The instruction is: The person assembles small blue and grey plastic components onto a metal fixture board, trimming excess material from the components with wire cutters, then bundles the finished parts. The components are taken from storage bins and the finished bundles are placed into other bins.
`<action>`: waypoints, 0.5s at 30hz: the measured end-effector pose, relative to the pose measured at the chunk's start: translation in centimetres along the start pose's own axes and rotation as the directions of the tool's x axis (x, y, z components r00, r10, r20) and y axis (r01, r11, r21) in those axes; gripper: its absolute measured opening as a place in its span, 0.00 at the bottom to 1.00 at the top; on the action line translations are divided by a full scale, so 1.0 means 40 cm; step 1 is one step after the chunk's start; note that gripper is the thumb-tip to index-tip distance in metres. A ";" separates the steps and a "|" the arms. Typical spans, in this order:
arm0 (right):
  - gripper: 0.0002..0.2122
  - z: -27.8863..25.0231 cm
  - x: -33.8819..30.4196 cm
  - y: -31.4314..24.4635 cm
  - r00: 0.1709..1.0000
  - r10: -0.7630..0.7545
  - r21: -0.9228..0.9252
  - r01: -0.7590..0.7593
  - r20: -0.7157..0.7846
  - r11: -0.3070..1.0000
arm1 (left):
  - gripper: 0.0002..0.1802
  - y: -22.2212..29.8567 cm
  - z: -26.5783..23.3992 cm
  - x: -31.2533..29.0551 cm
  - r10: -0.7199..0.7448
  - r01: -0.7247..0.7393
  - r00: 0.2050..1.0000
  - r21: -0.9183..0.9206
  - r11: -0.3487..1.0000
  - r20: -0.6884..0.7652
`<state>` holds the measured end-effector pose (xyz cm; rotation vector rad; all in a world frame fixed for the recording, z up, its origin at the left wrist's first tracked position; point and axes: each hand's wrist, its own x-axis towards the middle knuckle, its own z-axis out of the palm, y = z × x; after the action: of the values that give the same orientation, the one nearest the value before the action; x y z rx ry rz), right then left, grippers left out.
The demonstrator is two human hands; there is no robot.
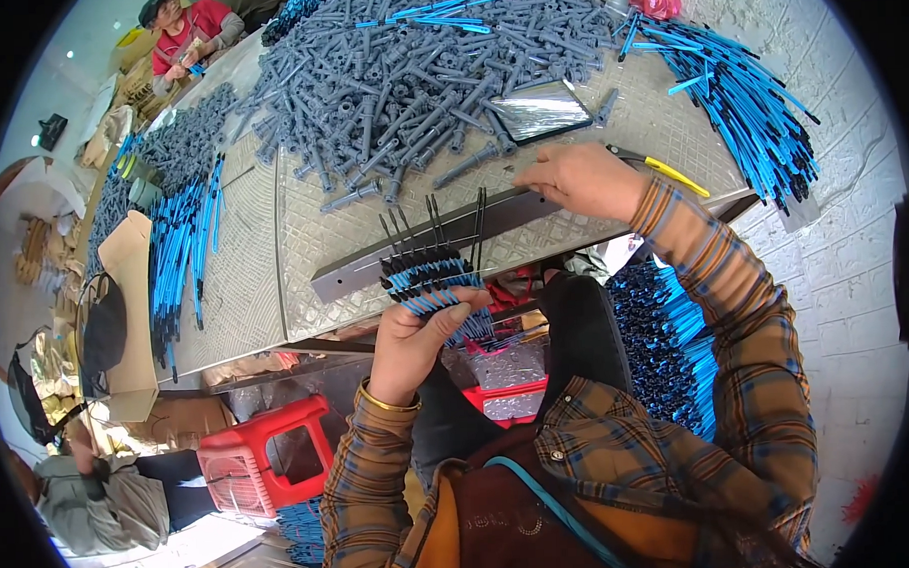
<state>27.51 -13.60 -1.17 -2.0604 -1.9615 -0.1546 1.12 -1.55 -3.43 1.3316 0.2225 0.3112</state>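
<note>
My left hand (416,335) is closed round a bundle of thin blue-and-black sticks (429,280), held just off the table's front edge. Several thin black tips rise from the bundle, some taller than the rest. Behind it, a long dark metal bar (349,276) lies aslant along the table edge. Over the bar's right end, my right hand (586,179) has its thumb and fingers pinched together; whatever they hold, if anything, is too small to make out. A yellow-handled tool (678,176) rests beside the right wrist, its head partly hidden.
A large heap of grey plastic parts (397,76) covers the table's far side, beside a shiny flat tray (541,111). Loose blue sticks lie at right (749,103) and left (183,263). A red stool (270,456) stands below. Other people sit at far left (191,38) and lower left (112,501).
</note>
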 end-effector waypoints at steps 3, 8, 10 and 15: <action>0.11 0.011 0.010 -0.003 1.000 0.002 0.004 -0.002 -0.006 1.000 | 0.11 0.002 0.001 0.000 -0.015 0.015 1.000 -0.031 0.999 0.015; 0.10 0.024 0.028 -0.014 1.000 0.016 0.012 -0.016 0.013 1.000 | 0.11 0.002 0.000 0.002 -0.016 0.016 1.000 -0.011 1.000 0.018; 0.10 0.025 0.036 -0.019 1.000 0.016 0.015 -0.017 0.012 1.000 | 0.11 0.004 -0.001 0.001 -0.030 0.030 0.999 0.012 0.999 0.019; 0.10 0.032 0.052 -0.029 0.999 0.034 0.036 -0.035 0.024 0.999 | 0.11 0.008 0.003 0.002 -0.032 0.032 0.999 -0.003 0.999 0.018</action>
<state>26.35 -11.19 -1.66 -2.0807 -1.9263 -0.0879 1.22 -1.58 -3.11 1.3255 0.2278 0.2725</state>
